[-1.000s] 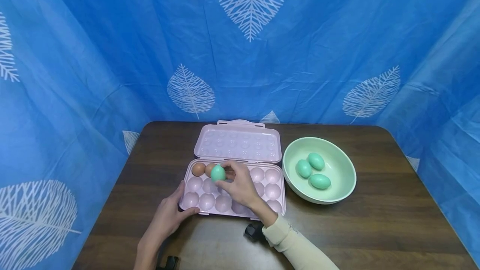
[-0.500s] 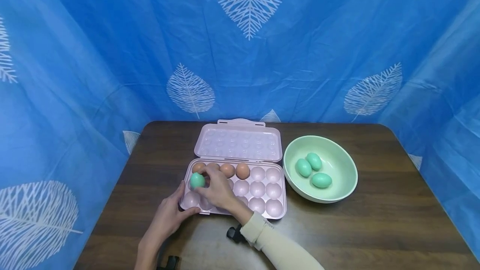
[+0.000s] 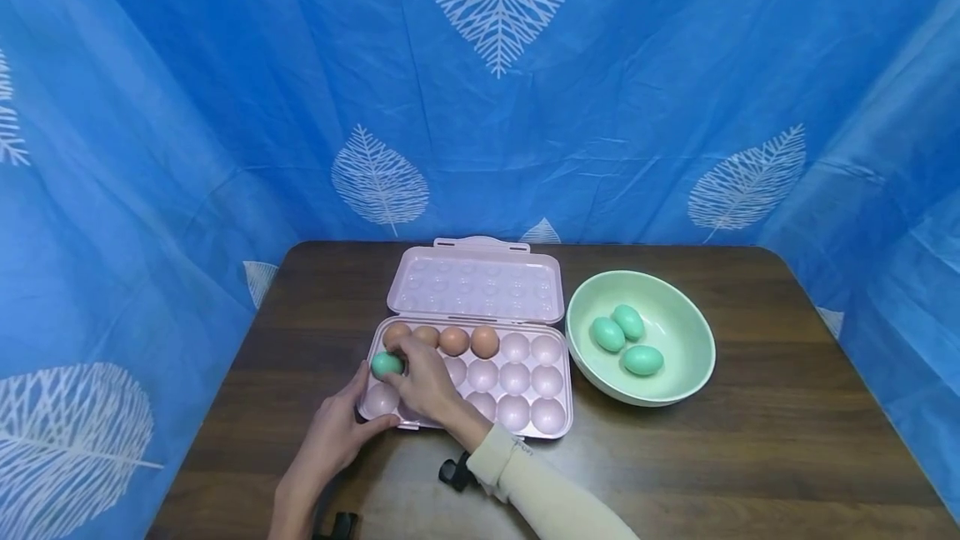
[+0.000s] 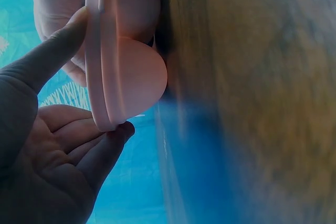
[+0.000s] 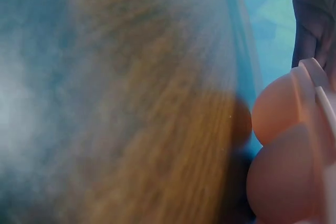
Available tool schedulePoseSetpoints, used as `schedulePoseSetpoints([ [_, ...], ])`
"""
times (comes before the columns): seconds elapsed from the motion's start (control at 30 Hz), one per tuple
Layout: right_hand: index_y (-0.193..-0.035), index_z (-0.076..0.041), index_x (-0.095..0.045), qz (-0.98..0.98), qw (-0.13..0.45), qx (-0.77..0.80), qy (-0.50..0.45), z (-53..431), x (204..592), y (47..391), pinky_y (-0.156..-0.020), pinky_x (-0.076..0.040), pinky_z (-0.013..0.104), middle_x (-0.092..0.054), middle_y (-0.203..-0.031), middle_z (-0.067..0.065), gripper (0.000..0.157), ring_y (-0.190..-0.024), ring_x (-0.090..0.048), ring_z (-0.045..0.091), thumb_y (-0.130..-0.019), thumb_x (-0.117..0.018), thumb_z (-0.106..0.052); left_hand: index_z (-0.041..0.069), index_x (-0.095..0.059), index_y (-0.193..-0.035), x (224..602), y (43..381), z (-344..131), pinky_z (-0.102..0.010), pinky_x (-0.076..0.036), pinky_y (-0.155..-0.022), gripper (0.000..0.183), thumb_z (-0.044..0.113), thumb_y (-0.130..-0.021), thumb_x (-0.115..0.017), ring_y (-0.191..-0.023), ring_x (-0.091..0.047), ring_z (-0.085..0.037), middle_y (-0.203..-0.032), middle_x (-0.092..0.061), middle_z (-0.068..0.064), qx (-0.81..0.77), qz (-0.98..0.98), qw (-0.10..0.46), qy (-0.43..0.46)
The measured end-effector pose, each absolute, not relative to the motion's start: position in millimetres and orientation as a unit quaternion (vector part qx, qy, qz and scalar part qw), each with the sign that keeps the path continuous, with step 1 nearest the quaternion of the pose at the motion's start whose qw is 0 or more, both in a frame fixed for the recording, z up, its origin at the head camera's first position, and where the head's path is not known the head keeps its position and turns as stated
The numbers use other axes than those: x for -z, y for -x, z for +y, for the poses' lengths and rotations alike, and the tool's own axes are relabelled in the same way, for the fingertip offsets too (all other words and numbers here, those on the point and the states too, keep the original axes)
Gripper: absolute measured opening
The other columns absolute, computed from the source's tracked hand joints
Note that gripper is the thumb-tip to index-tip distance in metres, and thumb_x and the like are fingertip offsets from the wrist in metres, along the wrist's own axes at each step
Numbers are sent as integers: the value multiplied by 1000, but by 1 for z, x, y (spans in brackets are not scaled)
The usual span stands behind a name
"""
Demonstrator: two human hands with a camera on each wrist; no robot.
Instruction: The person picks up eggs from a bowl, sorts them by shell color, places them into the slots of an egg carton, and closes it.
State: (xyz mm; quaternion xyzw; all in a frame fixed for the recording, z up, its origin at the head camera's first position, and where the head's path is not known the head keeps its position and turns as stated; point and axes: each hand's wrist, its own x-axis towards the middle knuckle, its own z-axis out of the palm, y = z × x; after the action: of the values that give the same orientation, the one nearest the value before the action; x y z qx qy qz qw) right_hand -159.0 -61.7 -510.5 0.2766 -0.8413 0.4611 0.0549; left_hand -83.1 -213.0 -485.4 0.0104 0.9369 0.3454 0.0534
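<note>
A pale pink egg carton point(image 3: 513, 412) lies on the table with its lid point(image 3: 476, 283) folded back. My right hand point(image 3: 431, 387) pinches a green egg point(image 3: 387, 365) between thumb and fingers, at the leftmost cup of the middle row. Several brown eggs point(image 3: 453, 341) fill the left part of the back row. At the front left corner, my left hand point(image 3: 337, 432) holds the carton, thumb along the front edge. In the left wrist view its thumb presses the rim and its fingers point(image 4: 113, 148) curl around the corner. The right wrist view shows the carton's cups point(image 5: 286, 177) from below, with the held egg out of sight.
Right of the carton, nearly against it, stands a light green bowl point(image 3: 688, 357) with 3 green eggs point(image 3: 642, 361) inside. All of it rests on a dark wooden table point(image 3: 780, 407). A blue curtain point(image 3: 637, 90) with white leaf prints hangs behind and beside the table.
My right hand has carried the green egg leftward over the carton and lowered it to the leftmost middle cup, uncovering more brown eggs. My left hand has kept its place.
</note>
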Motion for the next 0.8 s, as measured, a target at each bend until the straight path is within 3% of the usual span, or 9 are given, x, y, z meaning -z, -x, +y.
schedulePoseSetpoints([
  [0.27, -111, -5, -65, -849, 52, -449, -273, -60, 512, 157, -86, -50, 23, -69, -106, 4, 32, -96, -63, 12, -82, -78, -8, -11, -30, -149, 486, 83, -213, -56, -37, -106, 96, 35, -82, -81, -133, -42, -42, -147, -38, -30, -340, 939, 51, -9],
  [0.57, -110, -6, -64, -859, 62, -423, -282, -56, 509, 153, -82, -50, 22, -66, -99, 2, 29, -88, -60, 11, -83, -76, -6, -9, -31, -149, 488, 83, -213, -56, -40, -104, 96, 34, -80, -82, -131, -46, -42, -147, -40, -29, -345, 937, 42, -20],
  [0.8, -113, -4, -65, -828, 79, -465, -303, -41, 506, 149, -90, -50, 24, -70, -107, 6, 34, -99, -65, 14, -82, -78, -8, -8, -31, -150, 486, 83, -211, -56, -40, -103, 97, 33, -80, -83, -129, -47, -43, -145, -42, -29, -340, 939, 49, -11],
])
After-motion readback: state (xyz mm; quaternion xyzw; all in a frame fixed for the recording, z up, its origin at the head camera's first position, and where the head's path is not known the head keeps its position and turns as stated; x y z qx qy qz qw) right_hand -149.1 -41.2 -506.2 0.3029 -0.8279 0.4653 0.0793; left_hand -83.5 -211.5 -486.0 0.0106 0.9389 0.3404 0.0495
